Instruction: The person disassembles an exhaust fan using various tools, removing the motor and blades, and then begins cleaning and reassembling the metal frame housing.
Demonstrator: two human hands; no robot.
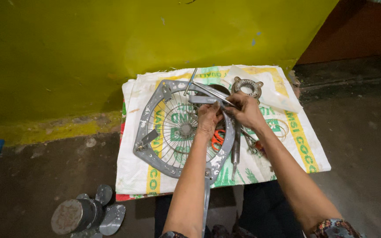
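Both hands work at the rim of the grey fan guard (155,145), which lies on the woven sack (287,150). Left hand (208,120) closes on the rim bracket (203,99); right hand (245,110) pinches a thin metal rod (208,90) there. Judged step: bracket fitting; next, a steady grip.

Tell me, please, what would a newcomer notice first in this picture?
First, the round grey fan guard with thin wire spokes, lying on a white printed sack spread over the dark floor. Both hands meet at its upper right rim: the left hand and the right hand grip a thin metal strip there. Behind stands a bright yellow-green wall, and a grey fan motor with blades sits at the lower left.
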